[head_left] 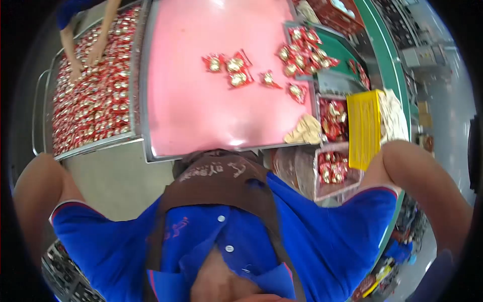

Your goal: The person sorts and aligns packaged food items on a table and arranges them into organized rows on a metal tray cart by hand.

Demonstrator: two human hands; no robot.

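Observation:
Neither of my hands shows; my bare arms bend at the elbows and leave the picture at the lower left and lower right. Several red-and-gold wrapped packets (236,63) lie on the pink tabletop (201,110). More packets are heaped (302,55) at its right edge. A beige cloth (305,130) rests on the near right corner. To the left, a large metal-framed tray (98,139) is filled with rows of similar packets (93,105). Another person's two hands (94,54) are over its upper part.
At the right stand a yellow crate (364,128), a pink-rimmed bin (317,176) with packets, another packet bin (333,118) and a green chute (337,48). A red crate (337,17) is farther back. A cream cloth (395,116) hangs by the yellow crate.

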